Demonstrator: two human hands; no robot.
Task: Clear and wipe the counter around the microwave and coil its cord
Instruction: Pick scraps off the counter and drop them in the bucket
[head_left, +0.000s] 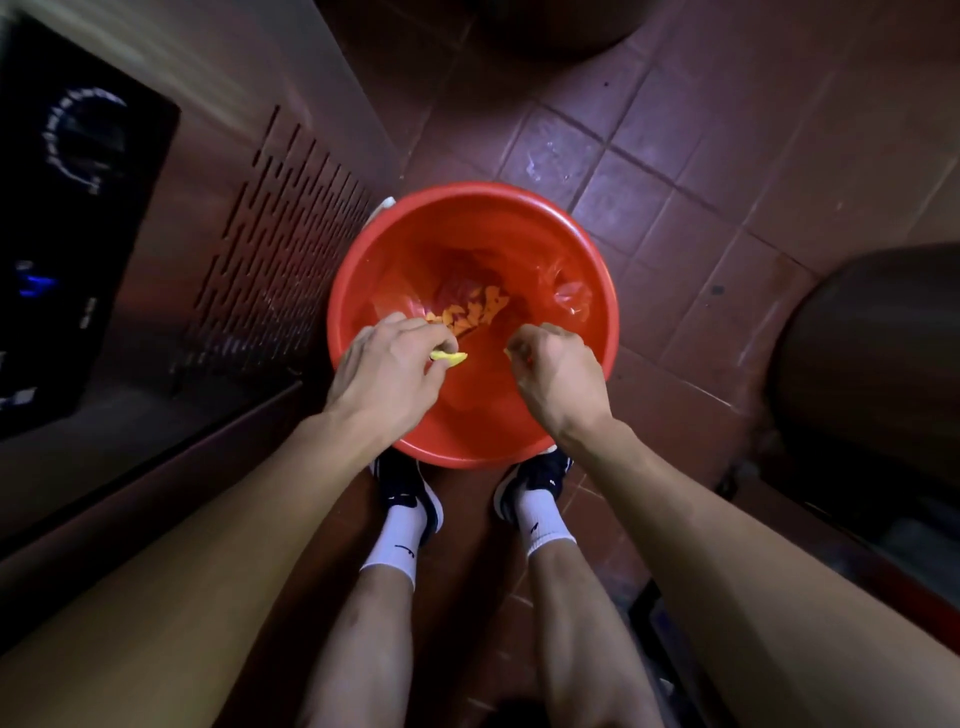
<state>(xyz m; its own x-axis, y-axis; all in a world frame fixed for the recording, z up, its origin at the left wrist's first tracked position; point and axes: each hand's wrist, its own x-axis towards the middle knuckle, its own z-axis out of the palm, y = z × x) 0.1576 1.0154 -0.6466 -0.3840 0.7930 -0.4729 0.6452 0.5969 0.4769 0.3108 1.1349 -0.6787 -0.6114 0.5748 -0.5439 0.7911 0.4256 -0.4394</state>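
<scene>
Nearest: dark shoes (410, 493) with white socks on the tiled floor (701, 171). Above them, over the near rim of a red bucket (597, 291): left hand (387, 371) pinching a yellow scrap (449, 357), right hand (558, 371) curled, a yellow speck at its fingertips, contents hard to tell. Hands apart. Orange-yellow scraps (475, 312) at the bucket bottom. Far left, microwave (67, 208) on the counter (130, 452) near its edge.
</scene>
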